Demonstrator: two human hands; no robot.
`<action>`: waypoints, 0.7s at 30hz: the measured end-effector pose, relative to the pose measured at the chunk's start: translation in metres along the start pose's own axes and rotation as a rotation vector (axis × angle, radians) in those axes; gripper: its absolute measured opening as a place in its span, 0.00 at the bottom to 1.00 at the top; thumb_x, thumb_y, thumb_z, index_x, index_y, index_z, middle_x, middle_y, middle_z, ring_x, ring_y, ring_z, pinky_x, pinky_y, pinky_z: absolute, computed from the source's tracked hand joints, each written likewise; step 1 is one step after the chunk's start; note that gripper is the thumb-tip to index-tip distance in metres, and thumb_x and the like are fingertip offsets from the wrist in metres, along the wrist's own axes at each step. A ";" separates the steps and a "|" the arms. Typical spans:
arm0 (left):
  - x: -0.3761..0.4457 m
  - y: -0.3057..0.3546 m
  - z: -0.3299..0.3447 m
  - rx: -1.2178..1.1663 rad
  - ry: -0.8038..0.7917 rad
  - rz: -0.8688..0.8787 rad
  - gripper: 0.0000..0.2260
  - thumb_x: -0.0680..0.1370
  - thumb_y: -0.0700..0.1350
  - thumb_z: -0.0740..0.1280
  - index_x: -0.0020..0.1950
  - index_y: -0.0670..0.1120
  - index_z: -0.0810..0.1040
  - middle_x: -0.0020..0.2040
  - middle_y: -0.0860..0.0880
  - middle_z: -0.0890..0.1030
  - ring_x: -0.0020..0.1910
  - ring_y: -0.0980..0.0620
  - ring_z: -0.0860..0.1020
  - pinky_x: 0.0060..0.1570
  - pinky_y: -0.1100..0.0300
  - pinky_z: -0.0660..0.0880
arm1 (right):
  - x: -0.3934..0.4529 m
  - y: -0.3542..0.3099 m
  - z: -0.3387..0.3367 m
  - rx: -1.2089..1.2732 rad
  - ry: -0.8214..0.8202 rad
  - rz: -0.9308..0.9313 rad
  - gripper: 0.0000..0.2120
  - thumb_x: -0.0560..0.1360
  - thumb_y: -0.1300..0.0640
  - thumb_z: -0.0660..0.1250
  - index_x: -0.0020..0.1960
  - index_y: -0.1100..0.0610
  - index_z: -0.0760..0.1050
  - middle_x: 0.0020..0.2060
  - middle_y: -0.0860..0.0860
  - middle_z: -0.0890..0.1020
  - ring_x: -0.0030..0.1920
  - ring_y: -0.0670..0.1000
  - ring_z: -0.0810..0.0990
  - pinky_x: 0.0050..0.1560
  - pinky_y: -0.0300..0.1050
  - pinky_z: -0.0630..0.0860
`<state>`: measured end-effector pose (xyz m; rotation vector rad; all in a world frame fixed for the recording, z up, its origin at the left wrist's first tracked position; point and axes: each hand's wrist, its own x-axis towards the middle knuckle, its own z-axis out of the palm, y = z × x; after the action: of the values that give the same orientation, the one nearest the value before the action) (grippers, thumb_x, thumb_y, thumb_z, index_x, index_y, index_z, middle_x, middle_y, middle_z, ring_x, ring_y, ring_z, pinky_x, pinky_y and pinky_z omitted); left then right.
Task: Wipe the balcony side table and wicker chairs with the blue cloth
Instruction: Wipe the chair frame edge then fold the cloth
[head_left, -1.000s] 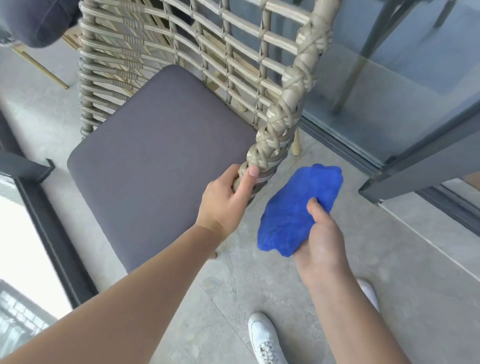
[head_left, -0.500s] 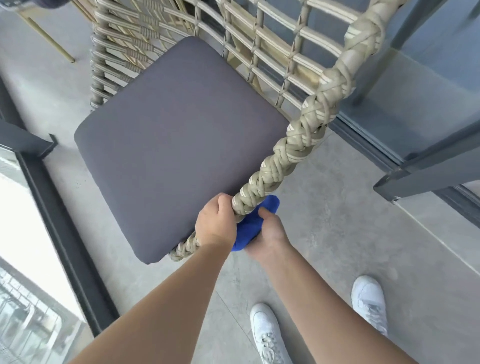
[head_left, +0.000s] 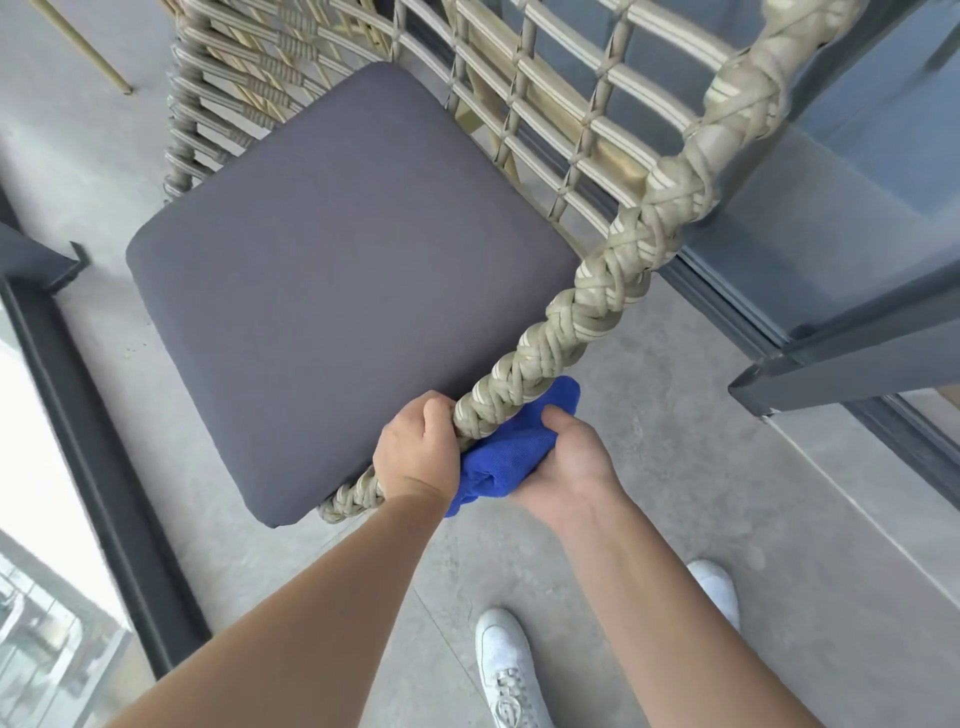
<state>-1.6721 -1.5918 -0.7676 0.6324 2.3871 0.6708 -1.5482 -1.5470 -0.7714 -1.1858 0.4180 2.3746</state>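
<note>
While the left hand (head_left: 415, 457) grips the chair (head_left: 550, 353) rim, the right hand (head_left: 563, 462) holds the blue cloth (head_left: 506, 457) against it; wiping looks unfinished, no side table visible.

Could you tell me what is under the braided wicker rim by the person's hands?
The blue cloth, held by the right hand, sits bunched beneath the braided wicker rim. The left hand grips the rim. The right fingers beneath are hidden.
</note>
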 end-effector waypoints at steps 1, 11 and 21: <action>0.000 0.001 0.000 0.001 0.004 0.003 0.20 0.72 0.53 0.49 0.40 0.43 0.76 0.38 0.43 0.78 0.38 0.47 0.70 0.43 0.50 0.71 | -0.006 -0.004 0.002 0.004 0.009 -0.003 0.27 0.86 0.47 0.48 0.72 0.68 0.69 0.54 0.71 0.82 0.61 0.71 0.76 0.65 0.71 0.63; 0.001 0.000 0.002 0.044 0.031 0.030 0.21 0.71 0.53 0.48 0.42 0.42 0.76 0.38 0.42 0.77 0.44 0.38 0.74 0.47 0.46 0.74 | -0.060 -0.042 0.023 0.019 0.006 -0.243 0.22 0.87 0.50 0.51 0.68 0.64 0.75 0.59 0.64 0.84 0.59 0.63 0.83 0.62 0.66 0.76; 0.001 0.001 0.003 0.049 0.038 0.047 0.21 0.70 0.55 0.48 0.39 0.47 0.78 0.34 0.46 0.77 0.42 0.40 0.75 0.46 0.41 0.77 | -0.113 -0.080 0.029 0.045 -0.118 -0.382 0.22 0.87 0.50 0.51 0.69 0.62 0.75 0.60 0.63 0.84 0.60 0.66 0.83 0.62 0.75 0.73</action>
<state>-1.6710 -1.5893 -0.7697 0.7042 2.4372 0.6512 -1.4659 -1.4947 -0.6685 -0.9975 0.1846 2.0785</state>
